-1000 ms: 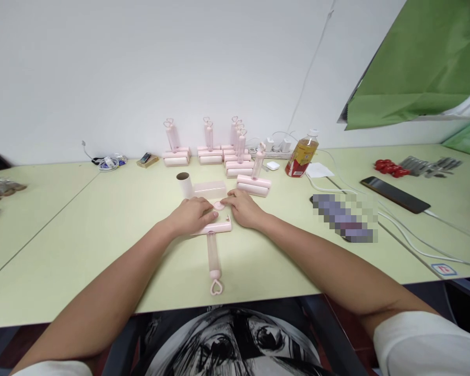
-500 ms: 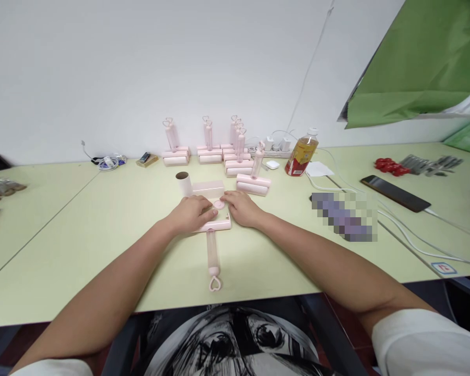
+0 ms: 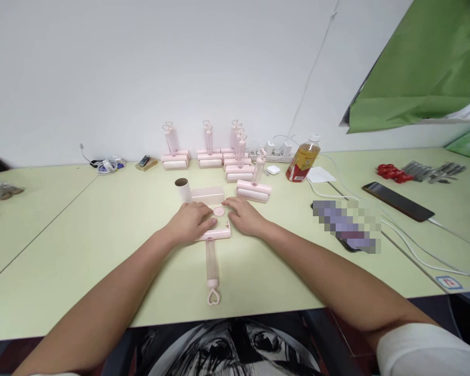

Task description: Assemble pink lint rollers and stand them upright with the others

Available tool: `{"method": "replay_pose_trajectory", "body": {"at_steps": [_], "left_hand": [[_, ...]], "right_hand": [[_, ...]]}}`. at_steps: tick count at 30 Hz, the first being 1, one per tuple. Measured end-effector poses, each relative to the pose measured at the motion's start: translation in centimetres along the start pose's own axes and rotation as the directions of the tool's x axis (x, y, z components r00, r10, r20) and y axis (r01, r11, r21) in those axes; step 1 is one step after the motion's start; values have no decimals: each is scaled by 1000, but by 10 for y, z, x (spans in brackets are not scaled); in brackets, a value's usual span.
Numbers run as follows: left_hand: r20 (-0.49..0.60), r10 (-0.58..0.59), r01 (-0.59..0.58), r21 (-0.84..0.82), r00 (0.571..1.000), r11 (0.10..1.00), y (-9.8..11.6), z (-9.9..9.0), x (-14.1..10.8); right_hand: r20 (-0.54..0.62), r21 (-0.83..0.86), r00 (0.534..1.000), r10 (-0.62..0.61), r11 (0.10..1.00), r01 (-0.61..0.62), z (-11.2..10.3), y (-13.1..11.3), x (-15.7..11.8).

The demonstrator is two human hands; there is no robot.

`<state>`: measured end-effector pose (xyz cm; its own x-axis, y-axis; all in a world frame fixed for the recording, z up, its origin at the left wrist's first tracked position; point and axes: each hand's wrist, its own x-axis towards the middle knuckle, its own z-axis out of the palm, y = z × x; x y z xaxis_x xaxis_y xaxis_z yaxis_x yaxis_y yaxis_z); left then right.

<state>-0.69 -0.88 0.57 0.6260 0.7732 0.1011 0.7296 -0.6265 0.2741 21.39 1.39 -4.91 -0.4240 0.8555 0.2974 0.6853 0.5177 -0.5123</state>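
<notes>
A pink lint roller (image 3: 219,235) lies on the table, its clear handle and heart-shaped loop pointing toward me. Over the left end of its head rests my left hand (image 3: 190,222), fingers stretched forward and thumb apart; its palm hides that end. My right hand (image 3: 245,215) lies open just right of the head, fingers reaching forward, holding nothing. Between the fingertips of both hands sits a small round pink disc (image 3: 219,211). Beyond them are a long pale pink cover (image 3: 207,196) and an upright white paper roll (image 3: 184,191) with a brown cardboard core.
Several pink lint rollers (image 3: 239,173) stand near the wall, handles up. Right of them are a drink bottle (image 3: 303,159), a power strip and chargers. Farther right lie a black phone (image 3: 398,201), a blurred-out object, white cables, and red and grey parts. A cable bundle (image 3: 107,166) lies back left.
The whole scene sits slightly lower as the head view tilts. My right hand has drawn back a little, with its thumb now apart from the fingers. My left hand stays over the lint roller.
</notes>
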Motion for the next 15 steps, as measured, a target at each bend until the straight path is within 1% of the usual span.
{"method": "replay_pose_trajectory", "body": {"at_steps": [6, 15], "left_hand": [[-27, -1, 0, -40, 1000, 999, -1, 4, -4], [-1, -26, 26, -58, 1000, 998, -2, 5, -6]], "right_hand": [[34, 12, 998, 46, 999, -47, 0, -4, -7], [15, 15, 1000, 6, 1000, -7, -1, -7, -13]]}}
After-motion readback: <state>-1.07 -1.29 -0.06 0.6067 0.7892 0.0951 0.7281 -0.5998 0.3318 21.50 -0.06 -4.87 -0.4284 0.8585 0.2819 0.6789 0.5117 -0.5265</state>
